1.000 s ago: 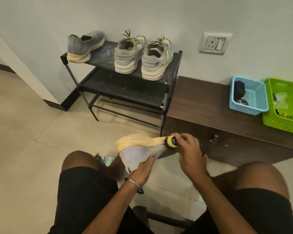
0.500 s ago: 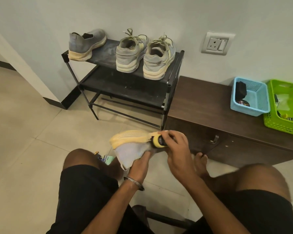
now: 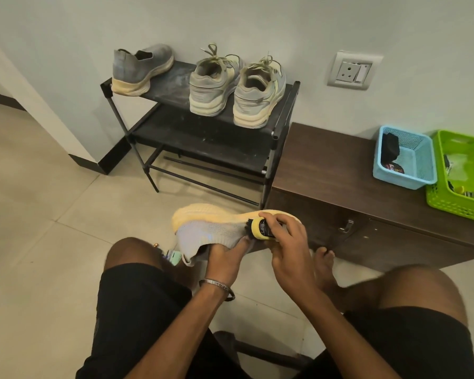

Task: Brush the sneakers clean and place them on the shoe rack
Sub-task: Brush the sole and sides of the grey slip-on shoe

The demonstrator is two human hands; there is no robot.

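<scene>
1 head-worn wide-angle view looks forward and down, close over the knees, toward the shoe rack point(image 3: 203, 124) and wall.

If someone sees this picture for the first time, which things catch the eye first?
In the centre, the left hand holds a grey sneaker, sole up, while the right hand presses a yellow brush against it. Behind, three shoes stand on the black shoe rack.
</scene>
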